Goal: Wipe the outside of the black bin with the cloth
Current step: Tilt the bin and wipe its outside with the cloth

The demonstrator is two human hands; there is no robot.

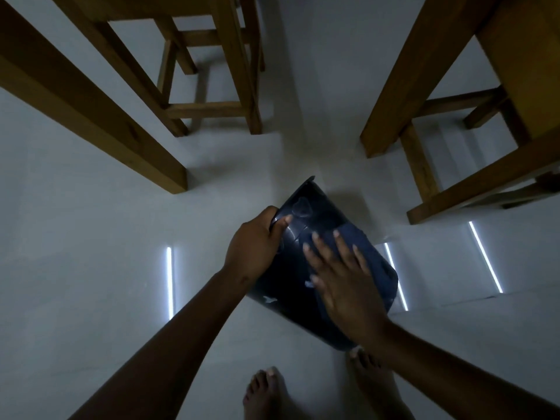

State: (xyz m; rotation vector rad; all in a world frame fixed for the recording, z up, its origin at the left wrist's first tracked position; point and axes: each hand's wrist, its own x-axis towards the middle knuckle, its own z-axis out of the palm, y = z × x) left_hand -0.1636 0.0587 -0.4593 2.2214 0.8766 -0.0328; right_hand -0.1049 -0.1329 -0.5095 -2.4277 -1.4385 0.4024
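The black bin (291, 286) is held tilted above the pale floor, its glossy outer wall turned up toward me. My left hand (253, 242) grips the bin's far left edge, thumb over the wall. A dark blue cloth (368, 253) lies spread on the right part of the wall. My right hand (342, 277) rests flat on the cloth with fingers spread, pressing it against the bin. Small pale marks show on the wall's lower left.
Wooden chair legs (218, 107) stand ahead at the left and a second wooden chair (424, 165) at the right. A thick wooden leg (100, 116) slants in from the upper left. My bare feet (266, 392) stand on the floor below the bin.
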